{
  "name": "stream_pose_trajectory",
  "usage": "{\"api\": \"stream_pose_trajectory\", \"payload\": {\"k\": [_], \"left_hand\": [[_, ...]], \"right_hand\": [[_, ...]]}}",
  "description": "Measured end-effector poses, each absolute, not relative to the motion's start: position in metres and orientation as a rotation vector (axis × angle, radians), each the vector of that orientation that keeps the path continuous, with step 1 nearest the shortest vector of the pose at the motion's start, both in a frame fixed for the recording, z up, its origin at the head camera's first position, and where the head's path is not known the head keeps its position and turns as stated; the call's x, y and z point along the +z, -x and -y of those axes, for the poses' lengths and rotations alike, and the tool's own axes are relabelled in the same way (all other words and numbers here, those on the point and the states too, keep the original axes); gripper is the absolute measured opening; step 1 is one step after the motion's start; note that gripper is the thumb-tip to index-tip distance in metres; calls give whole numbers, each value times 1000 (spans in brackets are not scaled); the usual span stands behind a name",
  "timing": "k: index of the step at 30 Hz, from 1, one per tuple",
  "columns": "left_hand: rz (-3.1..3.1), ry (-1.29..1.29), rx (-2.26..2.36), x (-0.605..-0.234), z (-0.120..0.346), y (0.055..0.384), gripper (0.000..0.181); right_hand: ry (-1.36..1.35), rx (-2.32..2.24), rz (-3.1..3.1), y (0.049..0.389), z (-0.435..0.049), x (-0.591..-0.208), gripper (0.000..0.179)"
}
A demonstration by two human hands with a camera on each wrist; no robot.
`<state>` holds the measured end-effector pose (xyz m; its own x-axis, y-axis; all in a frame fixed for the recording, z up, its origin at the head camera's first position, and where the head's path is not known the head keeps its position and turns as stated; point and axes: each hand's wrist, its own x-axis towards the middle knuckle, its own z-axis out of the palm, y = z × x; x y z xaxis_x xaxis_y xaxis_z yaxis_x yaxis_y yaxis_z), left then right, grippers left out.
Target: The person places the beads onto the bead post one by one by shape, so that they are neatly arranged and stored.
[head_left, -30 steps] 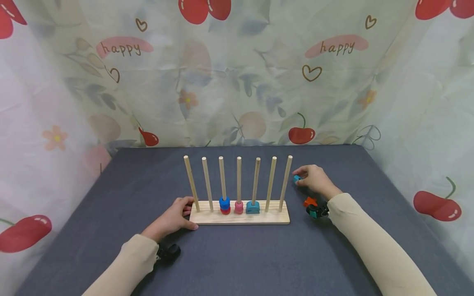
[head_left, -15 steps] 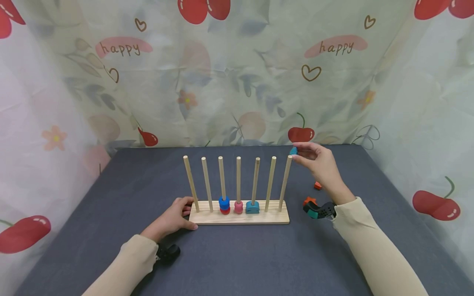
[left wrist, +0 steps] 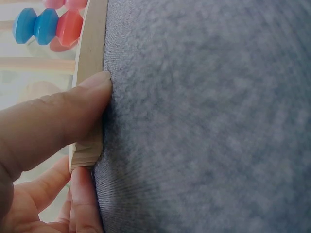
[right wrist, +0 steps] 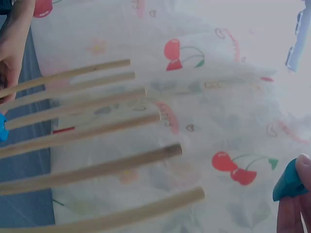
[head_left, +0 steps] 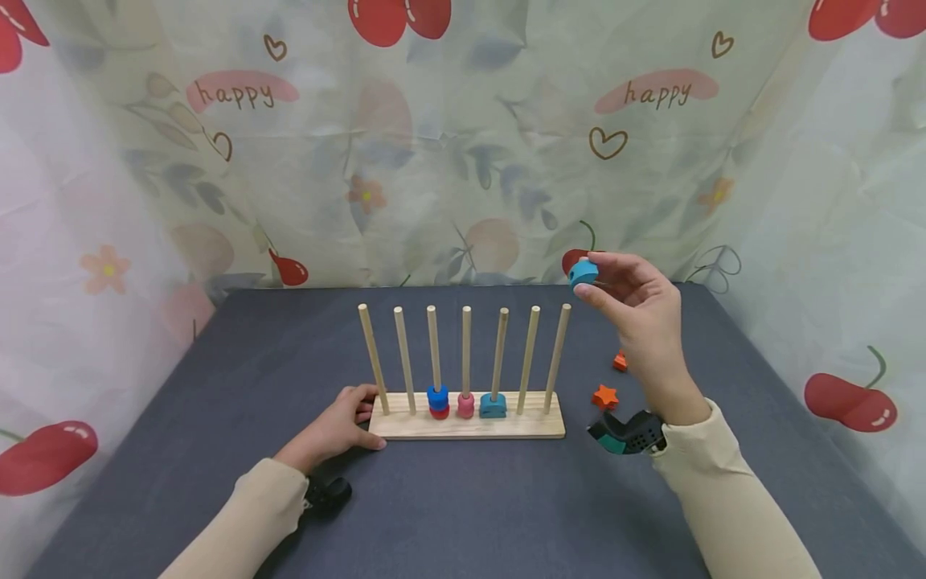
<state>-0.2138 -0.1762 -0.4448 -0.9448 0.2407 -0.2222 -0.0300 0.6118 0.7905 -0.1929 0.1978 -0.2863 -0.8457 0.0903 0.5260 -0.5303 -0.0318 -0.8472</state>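
Note:
My right hand pinches a light-blue wooden bead between thumb and fingers, in the air just above and right of the rightmost peg. In the right wrist view, the same bead looks teal, with one rounded side. With the thumb in front and the fingers round the end, my left hand holds the left end of the wooden peg board. Several upright pegs stand in it. Blue beads sit over a red one on the third peg, a pink bead on the fourth, a blue half-round block on the fifth.
Right of the board, an orange star bead lies on the dark grey tablecloth. Behind it is another orange piece, partly hidden by my right hand. A printed curtain hangs behind the table.
My right hand has lifted the blue bead from the table up past the top of the rightmost peg. An orange piece has come into view below it. The left hand stays on the board.

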Motion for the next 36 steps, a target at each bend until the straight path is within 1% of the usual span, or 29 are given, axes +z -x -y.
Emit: {"api": "stream_pose_trajectory", "payload": {"k": [12,21,36], "left_hand": [[-2530,-160,1244,-445,176,214,83],[-2529,-146,1258,-446,175,215,81],[-2533,-138,1253,-446,176,215,82]], "right_hand": [[-617,1860,1836,183,-170,-288,36],[-688,1781,1838,188,-153,-303,33],[-735,1601,1906,202,-135,-324,38]]}}
